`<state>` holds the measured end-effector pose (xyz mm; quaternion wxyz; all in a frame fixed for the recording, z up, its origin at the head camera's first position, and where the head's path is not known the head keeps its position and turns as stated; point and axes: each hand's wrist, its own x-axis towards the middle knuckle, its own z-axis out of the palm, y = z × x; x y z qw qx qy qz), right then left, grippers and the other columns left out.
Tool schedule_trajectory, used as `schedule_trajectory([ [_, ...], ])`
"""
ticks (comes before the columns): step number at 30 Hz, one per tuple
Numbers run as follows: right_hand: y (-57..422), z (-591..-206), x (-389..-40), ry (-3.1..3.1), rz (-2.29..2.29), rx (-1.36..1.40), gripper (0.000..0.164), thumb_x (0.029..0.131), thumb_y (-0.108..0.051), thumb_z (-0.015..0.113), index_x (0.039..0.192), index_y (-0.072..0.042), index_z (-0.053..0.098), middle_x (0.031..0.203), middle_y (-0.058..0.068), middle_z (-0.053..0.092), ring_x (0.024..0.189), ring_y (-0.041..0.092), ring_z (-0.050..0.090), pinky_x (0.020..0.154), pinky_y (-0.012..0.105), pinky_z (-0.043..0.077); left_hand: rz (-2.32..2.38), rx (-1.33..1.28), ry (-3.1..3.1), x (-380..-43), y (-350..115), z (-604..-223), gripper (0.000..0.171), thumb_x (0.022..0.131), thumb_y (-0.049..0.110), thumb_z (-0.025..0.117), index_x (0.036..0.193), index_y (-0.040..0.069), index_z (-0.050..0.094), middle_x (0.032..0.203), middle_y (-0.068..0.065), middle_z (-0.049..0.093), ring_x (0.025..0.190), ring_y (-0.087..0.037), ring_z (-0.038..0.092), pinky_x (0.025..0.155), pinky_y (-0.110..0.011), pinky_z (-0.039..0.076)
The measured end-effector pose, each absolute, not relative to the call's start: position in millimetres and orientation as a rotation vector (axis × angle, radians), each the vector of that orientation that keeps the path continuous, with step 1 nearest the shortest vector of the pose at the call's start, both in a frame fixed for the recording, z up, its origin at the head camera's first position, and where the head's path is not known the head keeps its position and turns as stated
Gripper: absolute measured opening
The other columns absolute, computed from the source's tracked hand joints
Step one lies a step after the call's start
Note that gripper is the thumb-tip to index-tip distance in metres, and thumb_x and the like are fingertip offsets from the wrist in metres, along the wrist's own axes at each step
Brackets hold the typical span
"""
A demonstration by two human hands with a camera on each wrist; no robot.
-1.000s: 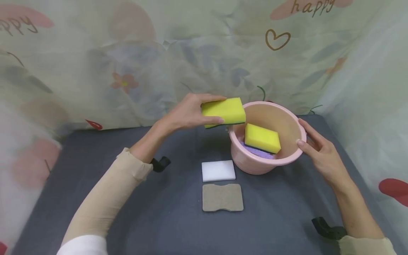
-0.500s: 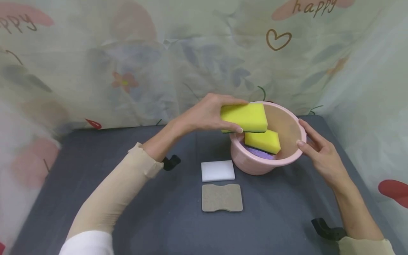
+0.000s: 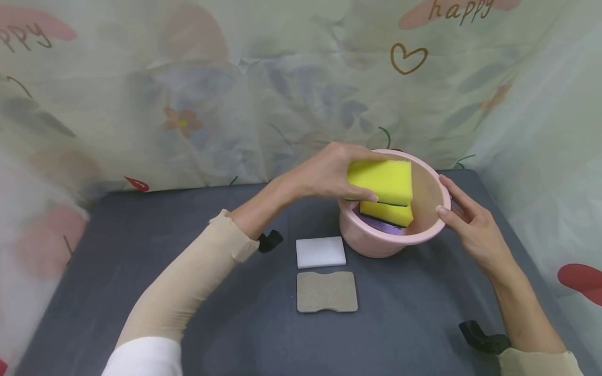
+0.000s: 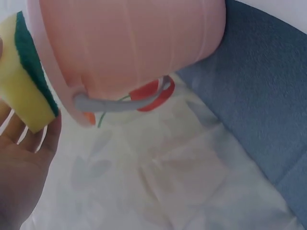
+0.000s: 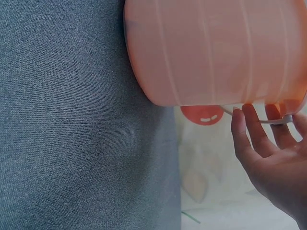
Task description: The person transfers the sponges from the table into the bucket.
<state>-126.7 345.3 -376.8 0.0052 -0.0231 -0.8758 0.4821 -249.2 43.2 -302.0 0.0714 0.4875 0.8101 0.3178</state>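
Note:
My left hand (image 3: 331,169) pinches a yellow sponge (image 3: 383,180) between thumb and fingers, over the mouth of a pink bucket (image 3: 371,243). A dark green scouring layer (image 4: 33,64) covers the sponge's underside, seen in the left wrist view. Inside the bucket another yellow sponge (image 3: 390,214) lies on something purple (image 3: 383,225), partly hidden by the held one. On the right side my right hand (image 3: 475,224) grips the bucket's rim, thumb inside and fingers outside. The right wrist view shows those fingers (image 5: 256,132) against the outer wall near the grey handle (image 5: 276,121).
A white sponge block (image 3: 321,252) lies on the dark table (image 3: 226,324) just left of the bucket. Nearer the front is a grey-brown pad (image 3: 326,292) with notched long sides. A patterned cloth curtain (image 3: 263,94) hangs behind the table and along its sides.
My left hand has carried its sponge rightward, from beside the bucket's left rim to above the opening, where it now overlaps the sponge inside. The right hand and bucket have stayed put.

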Motion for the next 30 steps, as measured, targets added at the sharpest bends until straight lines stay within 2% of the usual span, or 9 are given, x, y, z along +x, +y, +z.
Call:
schedule_trajectory([
  [7,345,-376,-128,-2.758,1.495,-0.087,0.067,0.100,-0.034,0.060,0.156,-0.043,0.024,0.162,-0.003,0.026,0.142,0.034,0.037,0.086,0.012,0.043,0.935,1.561,2.384,-247,59,-312,0.074,0.077,0.043,0.084,0.142,0.021,0.056,0.133,0.007,0.060,0.099,-0.005,0.052,0.085,-0.020,0.042],
  [18,344,-373,-128,-2.761,1.495,-0.084,0.066,0.100,-0.036,0.060,0.155,-0.044,0.024,0.163,-0.003,0.025,0.142,0.034,0.036,0.088,0.012,0.043,0.902,1.558,2.376,-243,73,-320,0.081,0.072,0.051,0.085,0.141,0.019,0.058,0.136,0.006,0.058,0.118,-0.003,0.049,0.094,-0.016,0.036],
  [23,345,-372,-128,-2.756,1.506,-0.085,0.067,0.100,-0.035,0.060,0.155,-0.043,0.025,0.163,-0.003,0.024,0.143,0.034,0.035,0.090,0.014,0.043,0.924,1.570,2.350,-242,75,-324,0.080,0.073,0.050,0.086,0.140,0.017,0.058,0.133,0.006,0.060,0.114,-0.003,0.050,0.093,-0.016,0.037],
  [30,345,-375,-125,-2.730,1.528,-0.054,0.065,0.100,-0.031,0.060,0.155,-0.041,0.027,0.163,-0.003,0.025,0.141,0.033,0.037,0.087,0.008,0.042,0.935,1.636,2.311,-239,74,-330,0.071,0.076,0.046,0.085,0.136,0.016,0.062,0.129,0.003,0.063,0.116,-0.006,0.055,0.096,-0.016,0.038],
])
